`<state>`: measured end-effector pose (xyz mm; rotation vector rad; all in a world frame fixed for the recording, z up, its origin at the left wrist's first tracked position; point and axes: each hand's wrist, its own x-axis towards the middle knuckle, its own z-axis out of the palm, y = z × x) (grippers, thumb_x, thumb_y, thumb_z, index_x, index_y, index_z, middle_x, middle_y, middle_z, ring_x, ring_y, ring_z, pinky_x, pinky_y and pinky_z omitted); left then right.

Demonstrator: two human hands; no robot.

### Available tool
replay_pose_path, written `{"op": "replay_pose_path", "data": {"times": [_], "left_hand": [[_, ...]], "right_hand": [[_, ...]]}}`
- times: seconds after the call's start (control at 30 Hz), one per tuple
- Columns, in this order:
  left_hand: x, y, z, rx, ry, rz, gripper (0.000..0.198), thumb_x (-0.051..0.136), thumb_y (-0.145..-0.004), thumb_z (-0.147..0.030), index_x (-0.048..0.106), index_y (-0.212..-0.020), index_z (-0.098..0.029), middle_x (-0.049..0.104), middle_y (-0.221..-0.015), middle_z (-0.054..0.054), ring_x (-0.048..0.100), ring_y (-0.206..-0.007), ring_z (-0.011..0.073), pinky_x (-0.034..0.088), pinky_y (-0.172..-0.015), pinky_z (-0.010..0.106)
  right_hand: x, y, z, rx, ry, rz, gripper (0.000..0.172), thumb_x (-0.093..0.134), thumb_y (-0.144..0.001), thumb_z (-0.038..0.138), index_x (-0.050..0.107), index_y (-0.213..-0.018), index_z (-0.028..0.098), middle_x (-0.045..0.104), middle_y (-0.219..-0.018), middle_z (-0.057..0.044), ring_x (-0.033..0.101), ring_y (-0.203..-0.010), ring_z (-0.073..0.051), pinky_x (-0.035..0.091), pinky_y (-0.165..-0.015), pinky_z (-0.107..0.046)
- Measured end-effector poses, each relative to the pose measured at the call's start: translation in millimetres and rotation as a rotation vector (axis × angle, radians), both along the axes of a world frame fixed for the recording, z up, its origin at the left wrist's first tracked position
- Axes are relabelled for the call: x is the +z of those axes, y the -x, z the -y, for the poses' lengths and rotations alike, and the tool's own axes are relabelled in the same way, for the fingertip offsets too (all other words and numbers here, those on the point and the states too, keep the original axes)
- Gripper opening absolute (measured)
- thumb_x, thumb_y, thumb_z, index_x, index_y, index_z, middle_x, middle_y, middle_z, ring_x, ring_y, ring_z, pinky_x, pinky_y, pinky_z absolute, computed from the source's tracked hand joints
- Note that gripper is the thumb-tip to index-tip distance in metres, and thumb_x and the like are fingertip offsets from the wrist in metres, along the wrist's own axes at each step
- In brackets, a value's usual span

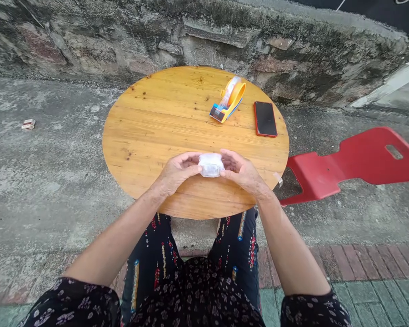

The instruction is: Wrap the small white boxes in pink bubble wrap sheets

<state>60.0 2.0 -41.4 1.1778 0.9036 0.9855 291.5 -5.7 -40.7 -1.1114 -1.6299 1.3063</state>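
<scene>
Between my two hands, at the near part of the round wooden table (150, 131), is a small white bundle (210, 164) that looks wrapped in clear plastic. My left hand (182, 170) grips its left side, thumb in front and fingers behind. On the right side my right hand (238, 170) holds it the same way. What is inside the wrapping I cannot make out. Farther back stands a yellow and blue tape dispenser (236, 97) with a roll of clear tape on it.
A phone with a red edge (266, 119) lies at the table's right. Beyond the right rim, where a bit of clear tape (278, 179) hangs, is a red chair (327, 170). A rough stone wall (139, 41) runs behind the table. A small crumpled packet (28, 124) lies on the ground at left.
</scene>
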Motion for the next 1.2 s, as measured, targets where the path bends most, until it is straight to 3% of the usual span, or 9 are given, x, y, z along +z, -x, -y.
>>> {"op": "replay_pose_path", "data": {"times": [0.27, 0.67, 1.0, 1.2], "left_hand": [[1.7, -1.9, 4.0, 0.002, -0.046, -0.004, 0.045, 0.077, -0.071, -0.030, 0.064, -0.112, -0.017, 0.068, -0.105, 0.006, 0.063, -0.093, 0.0177, 0.052, -0.087, 0.034], [0.7, -0.1, 4.7, 0.022, 0.119, 0.086, 0.037, 0.075, -0.075, -0.035, 0.069, -0.107, -0.019, 0.070, -0.099, 0.005, 0.066, -0.081, 0.0164, 0.058, -0.073, 0.033], [-10.4, -4.0, 2.3, 0.027, -0.128, -0.012, 0.051, 0.074, -0.071, -0.026, 0.061, -0.120, -0.018, 0.063, -0.109, 0.007, 0.062, -0.095, 0.0174, 0.051, -0.089, 0.034], [-13.7, 1.9, 6.3, -0.031, -0.258, -0.160, 0.047, 0.069, -0.076, -0.025, 0.060, -0.123, -0.022, 0.051, -0.123, 0.010, 0.061, -0.093, 0.0171, 0.054, -0.085, 0.036]], "right_hand": [[-3.2, 0.8, 0.6, 0.002, 0.004, -0.065, 0.061, 0.074, -0.076, 0.030, 0.051, -0.132, 0.030, 0.061, -0.126, -0.007, 0.059, -0.113, -0.023, 0.049, -0.098, -0.044], [2.8, 1.1, 6.9, -0.021, 0.075, -0.105, 0.062, 0.076, -0.074, 0.039, 0.052, -0.131, 0.028, 0.064, -0.123, -0.007, 0.063, -0.104, -0.022, 0.050, -0.095, -0.045], [-1.6, 4.0, 6.3, -0.004, -0.049, -0.060, 0.058, 0.068, -0.081, 0.033, 0.048, -0.135, 0.030, 0.056, -0.136, -0.007, 0.054, -0.122, -0.024, 0.046, -0.103, -0.046], [-5.1, -8.7, 26.4, -0.159, -0.216, 0.189, 0.058, 0.067, -0.080, 0.031, 0.049, -0.135, 0.033, 0.050, -0.141, -0.006, 0.050, -0.126, -0.026, 0.050, -0.096, -0.047]]}}
